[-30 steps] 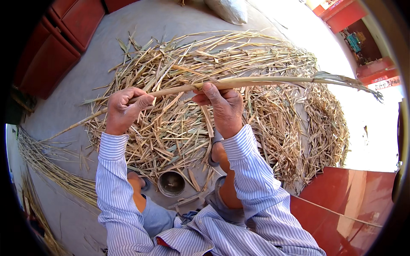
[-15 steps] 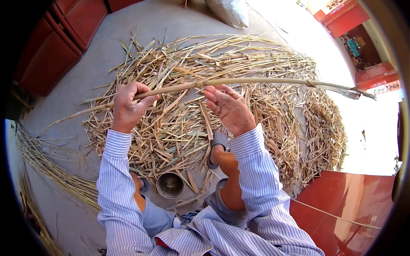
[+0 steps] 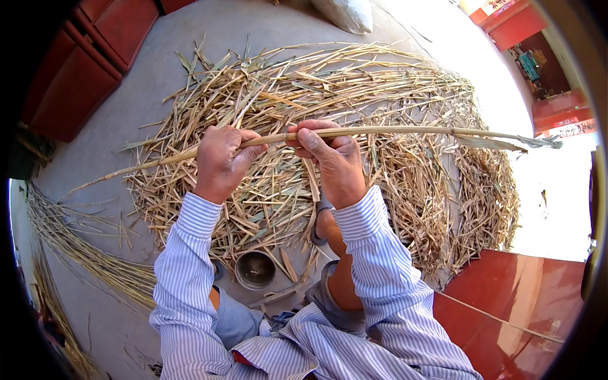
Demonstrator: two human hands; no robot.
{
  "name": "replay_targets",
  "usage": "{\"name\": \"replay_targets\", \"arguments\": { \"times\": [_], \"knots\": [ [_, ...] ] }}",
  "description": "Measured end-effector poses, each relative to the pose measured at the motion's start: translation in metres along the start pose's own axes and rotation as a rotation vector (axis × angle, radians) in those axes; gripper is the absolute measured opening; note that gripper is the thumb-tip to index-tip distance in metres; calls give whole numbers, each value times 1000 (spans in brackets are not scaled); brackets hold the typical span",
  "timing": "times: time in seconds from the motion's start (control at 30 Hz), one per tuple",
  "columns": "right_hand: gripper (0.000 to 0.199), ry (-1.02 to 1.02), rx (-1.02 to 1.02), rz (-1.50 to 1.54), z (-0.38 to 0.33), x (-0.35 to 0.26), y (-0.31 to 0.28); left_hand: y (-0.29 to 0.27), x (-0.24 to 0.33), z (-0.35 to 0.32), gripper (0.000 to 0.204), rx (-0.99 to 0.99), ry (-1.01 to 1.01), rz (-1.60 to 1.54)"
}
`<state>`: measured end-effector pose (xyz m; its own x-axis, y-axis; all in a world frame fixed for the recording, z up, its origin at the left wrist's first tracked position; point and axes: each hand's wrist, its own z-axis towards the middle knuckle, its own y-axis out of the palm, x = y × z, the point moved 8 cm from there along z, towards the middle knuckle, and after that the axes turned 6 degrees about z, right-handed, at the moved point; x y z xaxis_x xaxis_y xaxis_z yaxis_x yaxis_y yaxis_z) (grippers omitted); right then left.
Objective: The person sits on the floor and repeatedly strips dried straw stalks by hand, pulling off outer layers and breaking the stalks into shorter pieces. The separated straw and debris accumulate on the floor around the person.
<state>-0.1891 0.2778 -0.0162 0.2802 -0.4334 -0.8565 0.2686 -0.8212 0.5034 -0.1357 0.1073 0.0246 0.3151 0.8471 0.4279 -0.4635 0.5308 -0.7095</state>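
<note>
A long, pale dry reed stalk stretches across in front of me, thin at its left tip and with a frayed leafy end at the right. My left hand is closed round it left of the middle. Close beside it, my right hand grips the same stalk near a joint, thumb on the near side and fingers curled behind. Dry leaf sheath hangs loose near the right end. Beneath both hands lies a wide heap of peeled husks and stalks on the floor.
A metal bowl stands on the floor between my feet. At the left lies a bundle of thin stalks. Red cabinets stand at the far left, a pale sack at the back, and a red panel at the near right.
My right hand, open against the stalk before, has closed on it. My left hand has moved right along with the stalk, bringing the hands closer together. The loose sheath at the right end hangs lower.
</note>
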Motion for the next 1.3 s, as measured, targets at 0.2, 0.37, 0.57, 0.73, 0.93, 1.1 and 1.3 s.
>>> {"name": "replay_targets", "arguments": {
  "times": [0.2,0.37,0.57,0.73,0.93,1.1,1.3],
  "knots": [
    [23,62,111,52,1,4,-10,-21,-56,-17,21,313,-527,-563],
    [25,22,226,0,14,-13,-66,-118,-114,-25,24,603,-588,-560],
    [22,22,187,12,17,-18,-65,-82,-98,-24,34,117,-324,-8],
    [22,14,174,-12,15,-18,-56,-23,-56,-22,39,-81,-13,199],
    [21,2,150,-10,13,-19,-52,-4,-58,-19,25,-109,-48,29],
    [19,-14,146,-35,9,-25,-51,4,-67,-21,23,-208,-238,-148],
    [19,-23,148,-20,8,-29,-53,7,-76,-27,20,-111,-503,-543]
  ]
}}
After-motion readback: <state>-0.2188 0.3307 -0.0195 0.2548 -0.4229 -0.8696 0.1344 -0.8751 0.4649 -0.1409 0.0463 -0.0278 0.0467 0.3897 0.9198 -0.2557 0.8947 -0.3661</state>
